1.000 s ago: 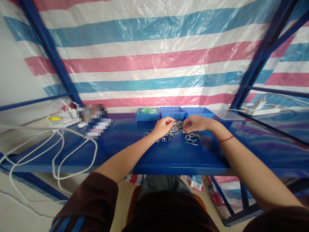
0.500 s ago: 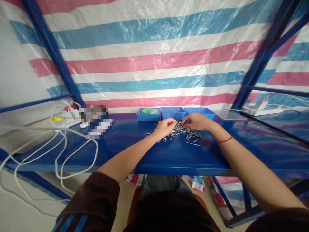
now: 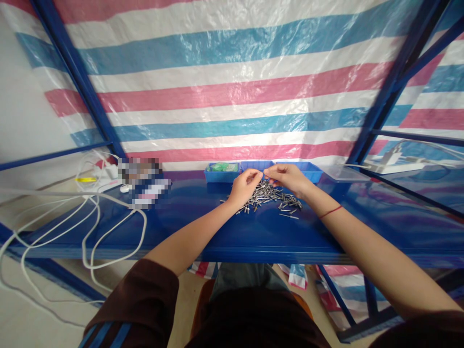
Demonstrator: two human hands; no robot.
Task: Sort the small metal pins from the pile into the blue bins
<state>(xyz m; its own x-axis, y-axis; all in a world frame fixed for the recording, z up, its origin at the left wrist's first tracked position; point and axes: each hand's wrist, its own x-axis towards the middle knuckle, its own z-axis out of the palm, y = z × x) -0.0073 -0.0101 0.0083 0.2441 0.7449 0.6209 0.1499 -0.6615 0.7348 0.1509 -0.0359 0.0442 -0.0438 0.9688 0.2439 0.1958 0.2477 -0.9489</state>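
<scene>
A loose pile of silver blind rivets lies on the blue table. Just above its back edge, my left hand is closed in a pinch, thumb against fingers. My right hand, with a red string round its wrist, pinches too, its fingertips almost meeting those of the left. Whatever sits between the fingertips is too small to make out. One rivet lies apart at the near right of the pile.
Behind the hands stand a blue bin holding green packets, a middle blue bin and a right blue bin. A clear plastic lid lies further right. White cables loop over the left side. Blue posts frame the table.
My right hand has moved left and slightly up, away from the pile, to my left hand. The left hand has risen a little, and the fingertips now come together.
</scene>
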